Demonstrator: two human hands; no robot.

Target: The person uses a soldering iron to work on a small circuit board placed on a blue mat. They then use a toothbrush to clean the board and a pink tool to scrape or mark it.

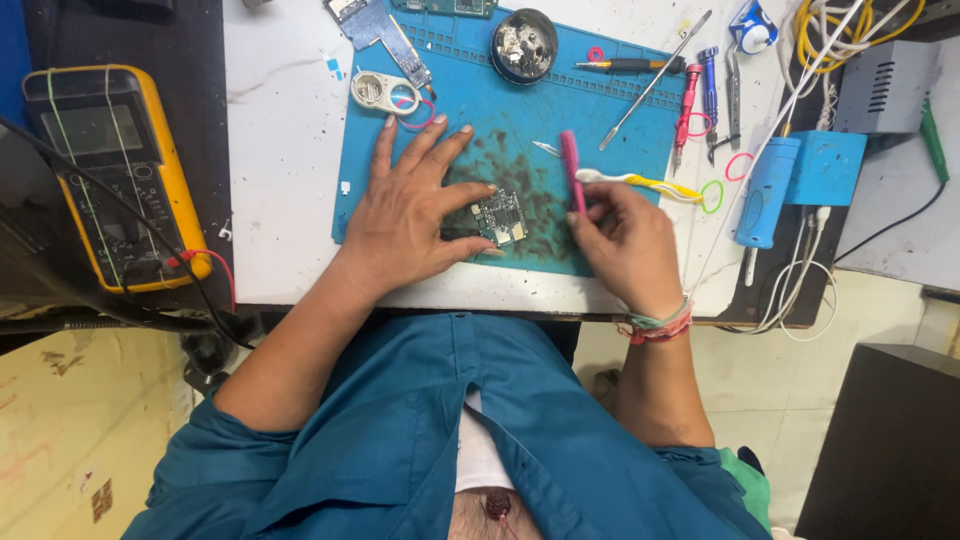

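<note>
My left hand point(408, 205) lies flat on a blue work mat point(500, 100), fingers spread, with thumb and forefinger pinching a small circuit board point(502, 218) against the mat. My right hand point(628, 240) is closed on a pink-handled tool point(571, 170) that stands upright just right of the board. A white and yellow toothbrush point(640, 183) lies beside that hand. The mat around the board is stained dark.
A yellow multimeter point(115, 170) sits at left with its leads. A round metal dish point(524, 44), screwdrivers point(692, 100), tweezers point(734, 85), another circuit board point(375, 25) and a blue hand-held tool point(768, 190) lie around the mat. Cables hang at right.
</note>
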